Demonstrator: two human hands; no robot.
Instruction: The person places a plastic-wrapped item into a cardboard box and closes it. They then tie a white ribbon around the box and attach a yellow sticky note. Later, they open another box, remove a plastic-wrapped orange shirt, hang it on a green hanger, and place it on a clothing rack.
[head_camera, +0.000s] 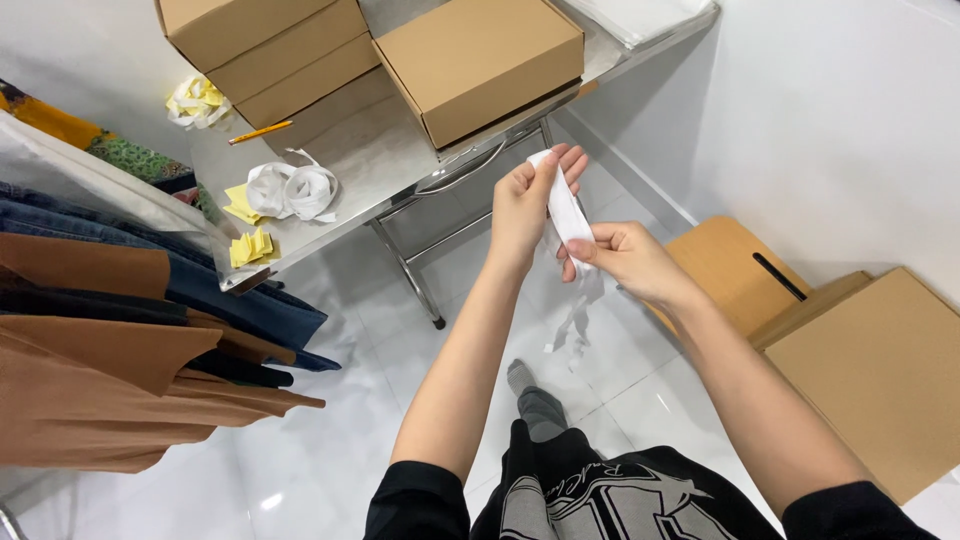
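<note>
Both of my hands hold one white paper strip (565, 208) in the air in front of the steel table (370, 170). My left hand (522, 205) pinches its upper end between thumb and fingers. My right hand (625, 262) grips it lower down, and the loose tail of the strip hangs below toward the white tiled floor. My grey-socked foot (540, 405) stands underneath.
Brown cardboard boxes (480, 60) sit on the table, with crumpled white strips (292, 190), yellow paper bits (250, 247) and a pencil (258, 132). Stacked folded clothes (130, 340) fill the left side. Flat cardboard pieces (870, 370) lean at the right wall.
</note>
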